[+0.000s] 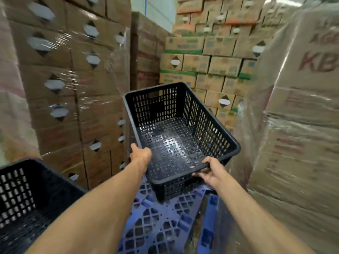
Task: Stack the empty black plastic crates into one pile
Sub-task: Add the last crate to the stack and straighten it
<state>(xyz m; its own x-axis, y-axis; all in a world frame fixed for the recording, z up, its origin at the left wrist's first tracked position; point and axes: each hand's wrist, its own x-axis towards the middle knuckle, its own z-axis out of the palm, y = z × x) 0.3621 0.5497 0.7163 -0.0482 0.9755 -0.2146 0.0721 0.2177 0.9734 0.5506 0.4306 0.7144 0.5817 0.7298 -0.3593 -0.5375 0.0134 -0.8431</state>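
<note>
A black plastic crate (pixel 180 132) sits at the centre of the view, empty, its slotted walls and perforated floor all visible, and it is tilted so that its far end rides higher than its near end. Both hands are on it: the left hand (pixel 141 154) grips the left rim near the near-left corner, its fingers curled over the edge and out of sight behind the wall, while the right hand (pixel 211 172) holds the near rim close to the near-right corner, thumb on top of the lip and fingers (pixel 199 174) wrapped underneath it. The crate's near lower corner hangs over a blue plastic pallet (pixel 165 222) on the floor (whether it touches the pallet or is held just clear of it cannot be told). A second black crate (pixel 27 198) of the same slotted kind fills the near-left corner of the view, well apart from the first and partly cut off by the edge. Tall stacks of shrink-wrapped cardboard boxes (pixel 73 74) rise on the left, more wrapped boxes (pixel 297 110) stand on the right, and a wall of green-printed cartons (pixel 207 65) closes the far end of the narrow aisle.
</note>
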